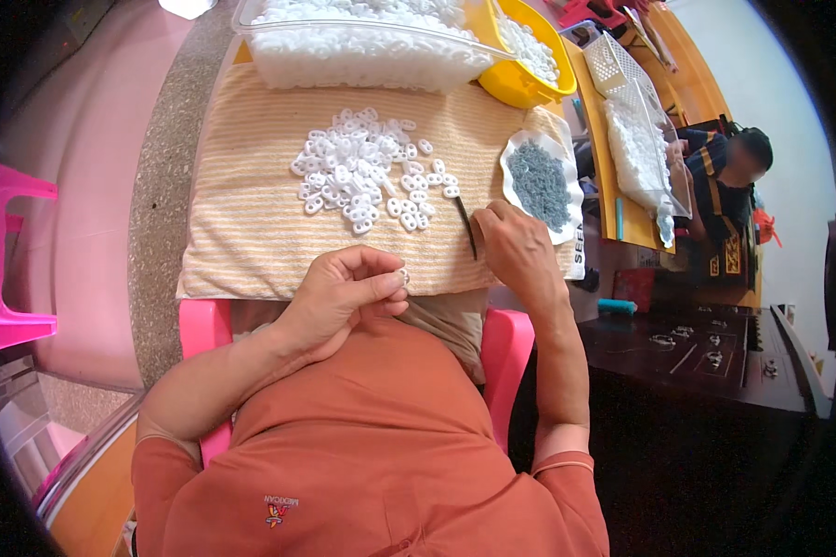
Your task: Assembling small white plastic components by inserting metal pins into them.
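Observation:
My left hand [348, 288] is curled near my chest, its fingertips pinched on a small white plastic ring [403, 276]. My right hand [520, 251] rests on the striped cloth [241, 223] and grips a thin black tool [465, 226] whose tip points toward a heap of white plastic rings [362, 176]. Just right of the tool sits a white scalloped dish [515, 153] filled with small grey metal parts [541, 184].
A clear tub [372, 46] of white rings and a yellow bowl [511, 84] stand at the far edge. A white basket [613, 60] and a clear box [641, 139] lie to the right, where another person [729, 186] sits. A pink stool [9, 269] stands at the left.

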The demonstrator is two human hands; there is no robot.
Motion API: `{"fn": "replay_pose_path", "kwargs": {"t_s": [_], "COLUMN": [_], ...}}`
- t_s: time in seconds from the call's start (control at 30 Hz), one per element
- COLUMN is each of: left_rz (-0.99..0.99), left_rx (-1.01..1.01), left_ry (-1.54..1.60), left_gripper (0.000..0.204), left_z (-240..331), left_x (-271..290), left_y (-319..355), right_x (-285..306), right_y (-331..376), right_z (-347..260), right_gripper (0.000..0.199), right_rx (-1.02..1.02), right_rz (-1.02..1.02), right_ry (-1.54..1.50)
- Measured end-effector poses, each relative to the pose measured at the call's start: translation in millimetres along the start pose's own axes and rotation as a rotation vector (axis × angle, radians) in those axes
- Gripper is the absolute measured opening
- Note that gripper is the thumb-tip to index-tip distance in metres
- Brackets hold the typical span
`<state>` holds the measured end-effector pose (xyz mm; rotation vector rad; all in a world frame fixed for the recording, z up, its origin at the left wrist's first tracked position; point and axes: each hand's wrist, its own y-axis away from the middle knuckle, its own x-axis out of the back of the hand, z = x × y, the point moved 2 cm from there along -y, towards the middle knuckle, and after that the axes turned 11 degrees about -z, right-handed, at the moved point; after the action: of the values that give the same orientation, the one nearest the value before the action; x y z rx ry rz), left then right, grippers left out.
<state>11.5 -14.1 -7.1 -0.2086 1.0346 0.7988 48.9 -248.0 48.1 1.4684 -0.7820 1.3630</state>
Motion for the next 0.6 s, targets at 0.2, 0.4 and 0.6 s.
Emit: {"fn": "replay_pose_path", "kwargs": {"t_s": [0.2, 0.4, 0.6], "left_rz": [0.01, 0.013, 0.005], "left_rx": [0.005, 0.006, 0.01], "left_ry": [0.004, 0.008, 0.016], "left_gripper": [0.014, 0.014, 0.014], "left_z": [2, 0, -1], "left_x": [-1, 0, 1], "left_y": [1, 0, -1], "right_x": [-5, -14, -19], "right_y": [6, 13, 15], "right_z": [-3, 0, 4], "right_gripper": [0.003, 0.016, 0.017], "right_rx": [0.004, 0.03, -0.063], "right_rz": [0.229, 0.383, 0.397], "right_ry": [-0.102, -0.289, -0.283]}}
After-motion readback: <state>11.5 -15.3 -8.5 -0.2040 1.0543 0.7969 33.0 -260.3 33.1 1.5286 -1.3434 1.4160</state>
